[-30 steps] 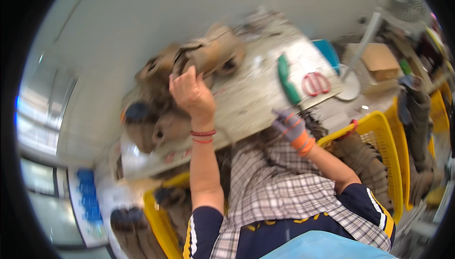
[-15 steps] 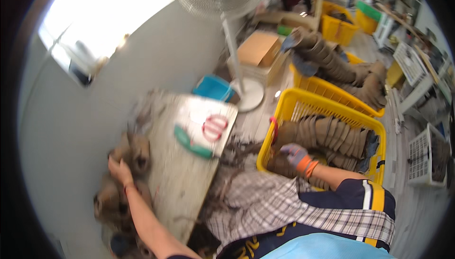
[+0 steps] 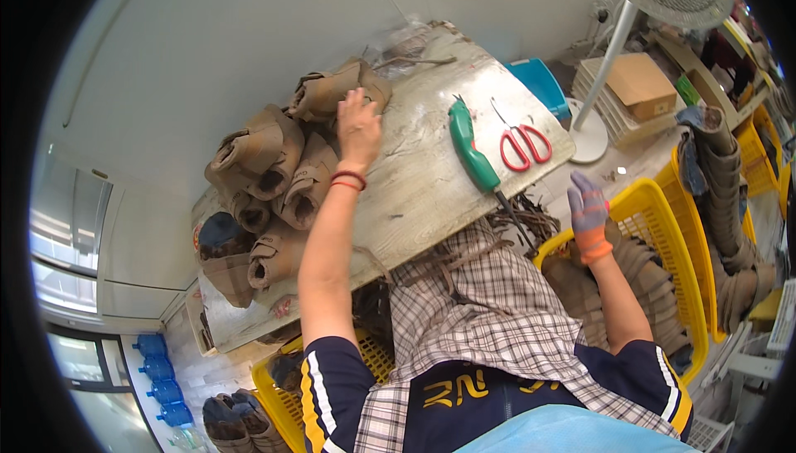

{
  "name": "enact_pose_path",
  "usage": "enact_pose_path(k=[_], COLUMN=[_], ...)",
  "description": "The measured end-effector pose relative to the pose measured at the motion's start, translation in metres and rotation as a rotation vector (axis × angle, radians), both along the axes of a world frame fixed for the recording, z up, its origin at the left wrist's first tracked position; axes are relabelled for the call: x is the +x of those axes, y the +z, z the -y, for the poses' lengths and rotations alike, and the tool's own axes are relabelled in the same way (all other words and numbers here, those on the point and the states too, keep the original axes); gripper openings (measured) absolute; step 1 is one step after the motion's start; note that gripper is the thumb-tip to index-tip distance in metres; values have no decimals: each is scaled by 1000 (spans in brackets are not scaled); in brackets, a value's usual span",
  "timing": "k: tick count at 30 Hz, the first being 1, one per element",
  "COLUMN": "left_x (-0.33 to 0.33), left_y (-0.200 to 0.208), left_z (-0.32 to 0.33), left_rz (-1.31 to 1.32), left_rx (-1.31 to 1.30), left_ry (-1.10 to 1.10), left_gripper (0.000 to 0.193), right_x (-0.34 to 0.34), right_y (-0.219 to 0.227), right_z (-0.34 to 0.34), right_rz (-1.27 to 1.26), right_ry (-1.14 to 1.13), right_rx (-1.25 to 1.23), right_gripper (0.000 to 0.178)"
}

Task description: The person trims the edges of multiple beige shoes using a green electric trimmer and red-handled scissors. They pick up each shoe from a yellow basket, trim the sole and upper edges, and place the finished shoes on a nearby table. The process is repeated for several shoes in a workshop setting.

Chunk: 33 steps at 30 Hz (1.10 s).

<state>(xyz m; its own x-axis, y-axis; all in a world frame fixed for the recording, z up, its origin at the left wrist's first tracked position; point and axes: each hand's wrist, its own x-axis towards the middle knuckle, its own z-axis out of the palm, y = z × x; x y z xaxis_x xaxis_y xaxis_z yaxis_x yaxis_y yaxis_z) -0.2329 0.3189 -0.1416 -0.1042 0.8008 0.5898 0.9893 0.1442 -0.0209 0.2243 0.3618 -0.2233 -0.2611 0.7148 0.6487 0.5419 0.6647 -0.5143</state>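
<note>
- The bare left hand (image 3: pixel 358 125), fingers spread wide and holding nothing, rests flat among a heap of rolled brown suede boot uppers (image 3: pixel 282 175) stacked at the desk's far left, touching the nearest roll.
- Half a second ago that hand lay lower on the same pile; it has since slid toward the top rolls.
- The right hand (image 3: pixel 587 204), in a purple-and-orange work glove, hangs open and empty above a yellow plastic basket (image 3: pixel 663 204) of more uppers, having lifted clear of it.
- A green-handled tool (image 3: pixel 471 150) and red-handled scissors (image 3: pixel 522 142) lie untouched on the worn grey desk (image 3: pixel 414 196).
- The checked apron hides the desk's near edge; the basket's contents blur toward the rim.
</note>
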Motion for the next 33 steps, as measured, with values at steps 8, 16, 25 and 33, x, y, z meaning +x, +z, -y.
enact_pose_path(k=[8, 16, 25, 33], left_x=[-16, -68, -86, 33], left_y=[-31, -42, -31, 71], left_z=[-131, -184, -169, 114], left_rz=[242, 174, 650, 1076], left_rx=[-128, -425, 123, 520], left_ry=[22, 207, -268, -749], left_gripper=[45, 38, 54, 46], right_x=[-77, -85, -91, -82], right_y=[-12, -14, -17, -39], right_z=[-145, -133, -137, -168], right_rz=[85, 119, 90, 264], right_ry=[-71, -67, -96, -44], right_rx=[-312, -236, -146, -248], right_gripper=[52, 57, 42, 40])
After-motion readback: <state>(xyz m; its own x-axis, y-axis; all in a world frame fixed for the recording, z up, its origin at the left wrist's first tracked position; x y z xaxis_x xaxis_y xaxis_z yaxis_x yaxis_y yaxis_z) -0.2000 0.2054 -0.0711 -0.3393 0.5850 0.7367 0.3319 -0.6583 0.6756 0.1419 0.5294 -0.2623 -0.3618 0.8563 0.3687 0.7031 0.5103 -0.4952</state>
